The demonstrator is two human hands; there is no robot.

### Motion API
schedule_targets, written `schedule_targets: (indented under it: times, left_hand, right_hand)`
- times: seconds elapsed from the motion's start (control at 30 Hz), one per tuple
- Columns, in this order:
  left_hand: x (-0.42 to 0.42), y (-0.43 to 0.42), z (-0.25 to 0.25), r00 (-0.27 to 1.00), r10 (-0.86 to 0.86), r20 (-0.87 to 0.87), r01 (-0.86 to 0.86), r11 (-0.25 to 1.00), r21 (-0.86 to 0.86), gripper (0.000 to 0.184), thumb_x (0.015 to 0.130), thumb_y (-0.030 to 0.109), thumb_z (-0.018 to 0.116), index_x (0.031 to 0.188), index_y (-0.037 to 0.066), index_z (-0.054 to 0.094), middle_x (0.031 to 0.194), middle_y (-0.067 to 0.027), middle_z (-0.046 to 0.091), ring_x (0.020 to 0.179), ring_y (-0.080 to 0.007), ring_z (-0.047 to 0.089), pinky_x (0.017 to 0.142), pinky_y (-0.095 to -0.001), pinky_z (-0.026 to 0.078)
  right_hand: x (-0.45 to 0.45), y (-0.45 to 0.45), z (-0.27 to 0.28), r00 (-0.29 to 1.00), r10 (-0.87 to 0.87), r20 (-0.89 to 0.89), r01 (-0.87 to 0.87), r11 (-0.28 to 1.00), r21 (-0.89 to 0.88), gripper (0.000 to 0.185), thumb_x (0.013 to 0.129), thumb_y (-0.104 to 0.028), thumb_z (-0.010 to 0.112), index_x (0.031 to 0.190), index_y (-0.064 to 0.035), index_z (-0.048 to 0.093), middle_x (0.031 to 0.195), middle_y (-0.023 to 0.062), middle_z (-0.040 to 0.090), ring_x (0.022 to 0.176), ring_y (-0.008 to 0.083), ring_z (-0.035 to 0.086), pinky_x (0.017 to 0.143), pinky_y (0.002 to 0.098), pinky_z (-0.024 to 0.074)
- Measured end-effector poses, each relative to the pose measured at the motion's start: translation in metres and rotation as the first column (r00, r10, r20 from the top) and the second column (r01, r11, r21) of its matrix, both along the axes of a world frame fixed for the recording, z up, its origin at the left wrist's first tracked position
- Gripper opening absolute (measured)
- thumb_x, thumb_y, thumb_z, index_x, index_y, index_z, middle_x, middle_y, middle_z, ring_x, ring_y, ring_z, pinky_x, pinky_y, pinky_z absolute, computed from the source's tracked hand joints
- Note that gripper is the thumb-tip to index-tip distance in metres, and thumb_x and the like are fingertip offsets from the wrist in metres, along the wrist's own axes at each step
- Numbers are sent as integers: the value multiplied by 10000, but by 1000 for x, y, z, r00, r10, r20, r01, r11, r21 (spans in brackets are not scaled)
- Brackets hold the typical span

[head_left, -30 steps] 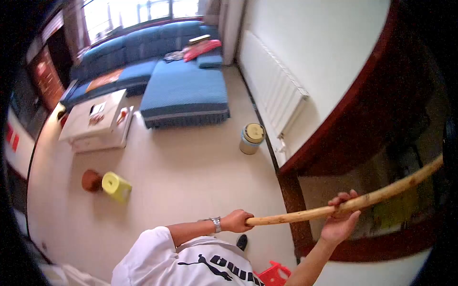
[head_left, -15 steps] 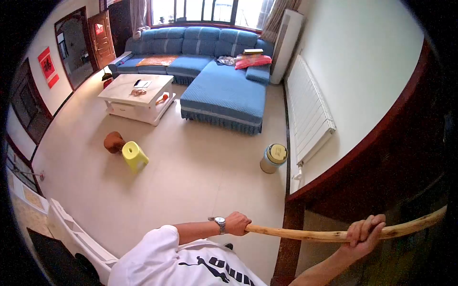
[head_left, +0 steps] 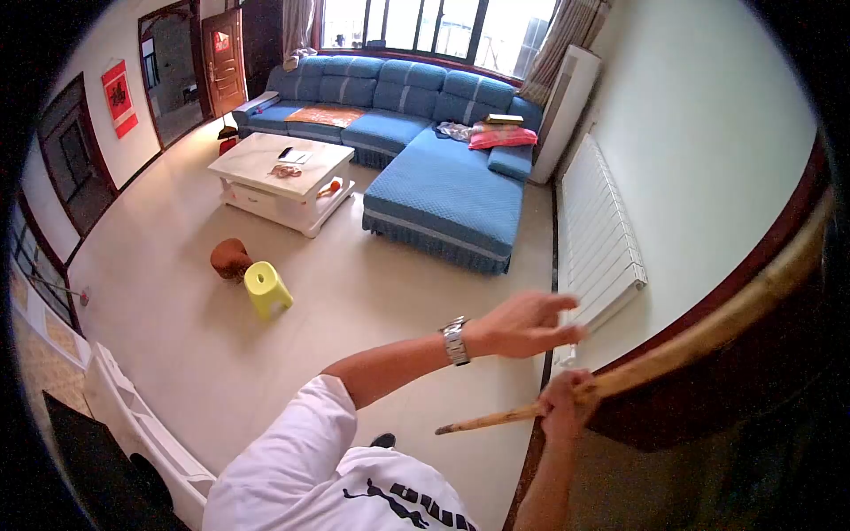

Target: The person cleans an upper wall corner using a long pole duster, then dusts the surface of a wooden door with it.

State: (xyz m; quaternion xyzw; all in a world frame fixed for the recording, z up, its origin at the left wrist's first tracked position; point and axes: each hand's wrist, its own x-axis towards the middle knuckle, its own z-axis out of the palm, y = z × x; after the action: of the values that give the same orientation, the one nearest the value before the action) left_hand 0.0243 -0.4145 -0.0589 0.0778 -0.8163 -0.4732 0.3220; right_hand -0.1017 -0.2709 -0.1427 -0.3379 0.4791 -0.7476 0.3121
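Note:
A long, pale wooden stick point(head_left: 686, 350) slants from its thin dark tip over the floor, at lower middle, up to the right edge. It looks thicker toward the upper right, where its far end lies in shadow or out of view. My right hand point(head_left: 567, 403) is wrapped round it, not far from the thin end. Just above that, my left hand point(head_left: 522, 326), with a metal watch point(head_left: 454, 342) on the wrist, reaches to the right. Its fingers are apart and hold nothing, off the stick.
Ahead are a blue sectional sofa point(head_left: 443, 208) and a pale coffee table point(head_left: 283, 164). A yellow stool point(head_left: 267, 288) and a brown stool point(head_left: 230, 257) stand on the floor. A white radiator point(head_left: 602, 234) lines the right wall, with dark wood trim point(head_left: 753, 265) nearer me.
My left hand has let go of the stick and moved up and right. The stick now slants, its thick part raised, and my right hand is nearer its thin end. The view has shifted slightly.

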Motion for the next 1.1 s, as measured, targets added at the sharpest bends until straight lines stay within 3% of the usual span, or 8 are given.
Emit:
schedule_targets:
  times: [0.1, 0.17, 0.2, 0.27, 0.4, 0.67, 0.83, 1.1]
  left_hand:
    - [3, 2, 55, 935, -94, -342, 143, 982, 121, 524, 848, 511, 509, 854, -13, 504, 547, -89, 462, 499, -119, 457, 436, -296, 303]
    - [7, 2, 77, 713, -86, -696, 248, 959, 135, 405, 866, 426, 534, 886, 23, 497, 573, -25, 477, 503, -77, 464, 419, -248, 323]
    - [12, -3, 81, 716, -94, -692, 255, 958, 133, 405, 866, 426, 534, 886, 23, 497, 573, -25, 477, 503, -77, 464, 419, -248, 323]
    - [30, -17, 87, 780, 233, -581, 114, 859, 498, 379, 870, 414, 546, 993, 58, 503, 629, -28, 508, 541, -103, 517, 468, -223, 419]
    - [60, -58, 72, 784, 326, -528, 59, 808, 586, 313, 880, 375, 511, 1019, 94, 512, 635, -52, 549, 489, -133, 522, 452, -261, 430]
    - [78, -82, 54, 712, 508, -484, -110, 762, 638, 196, 891, 295, 530, 772, 144, 494, 483, 35, 411, 332, -65, 354, 299, -203, 296]
    - [51, -51, 32, 628, 589, -508, -166, 740, 652, 158, 878, 178, 552, 790, 93, 452, 490, 31, 361, 331, -67, 346, 291, -218, 308]
    - [-28, -7, 5, 494, 724, -480, -346, 671, 656, 154, 891, 183, 546, 796, 112, 447, 480, 35, 358, 337, -62, 354, 299, -219, 317]
  right_hand:
    - [41, -33, -24, 998, -5, -66, 20, 973, 229, 184, 797, -116, 675, 823, -112, 492, 576, -43, 440, 404, 50, 373, 348, 200, 317]
    - [64, -49, -46, 972, 38, -231, -22, 997, 70, 196, 795, -141, 684, 749, -91, 501, 562, -42, 446, 428, 51, 400, 353, 221, 331]
    - [73, -55, -61, 941, 7, -338, 33, 993, 112, 224, 794, -155, 690, 708, -85, 496, 551, -41, 444, 443, 50, 406, 368, 223, 334]
    - [91, -59, -63, 933, -5, -360, 54, 991, 125, 260, 738, -152, 724, 650, -43, 504, 536, -13, 458, 502, 81, 429, 458, 265, 377]
    - [95, -58, -95, 777, 8, -629, 177, 957, 231, 335, 768, -197, 718, 621, -19, 476, 523, -15, 394, 507, 71, 370, 431, 261, 342]
    - [62, -34, -144, 709, 29, -704, 195, 952, 236, 295, 718, -196, 747, 656, -13, 524, 571, 63, 509, 508, 177, 474, 483, 320, 413]
    - [1, 14, -154, 473, 29, -881, 207, 968, 143, 420, 698, -227, 744, 980, 13, 546, 1063, 165, 554, 971, 306, 546, 825, 396, 452]
    - [-202, 211, -315, 846, -88, -526, 454, 637, 624, 371, 872, -272, 557, 1064, 44, 528, 1040, 144, 549, 945, 249, 548, 822, 389, 437]
